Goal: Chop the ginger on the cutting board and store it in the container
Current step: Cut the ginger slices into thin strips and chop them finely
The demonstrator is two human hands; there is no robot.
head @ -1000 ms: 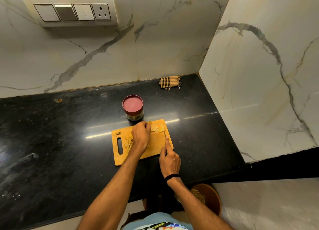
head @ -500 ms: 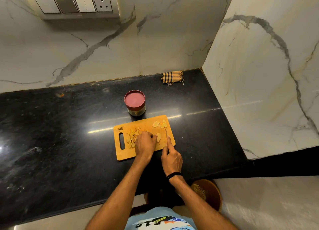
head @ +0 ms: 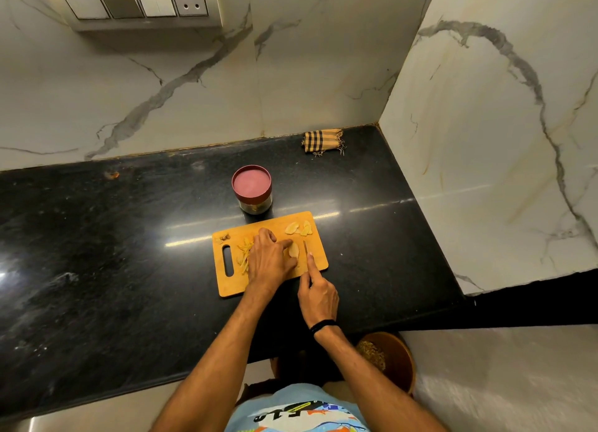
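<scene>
An orange cutting board (head: 318,253) lies on the black counter. My left hand (head: 270,261) rests on the board, its fingertips holding a ginger slice (head: 293,249) down. My right hand (head: 318,294) grips a small knife (head: 305,247), forefinger along its back, the blade just right of that slice. Thin ginger strips (head: 244,253) lie left of my left hand. More slices (head: 299,228) sit at the board's far right corner. The container (head: 251,188), a small jar with a red lid on it, stands just behind the board.
A folded checked cloth (head: 323,141) lies at the back by the wall corner. A marble wall closes the counter (head: 97,253) on the right. Below the counter edge, a brown bin (head: 393,358) stands on the floor. A small scrap (head: 224,237) sits near the board's handle slot.
My left hand came back from the slices at the board's far edge to the middle and now holds one slice down. The knife hand stayed beside it. The camera tilted slightly.
</scene>
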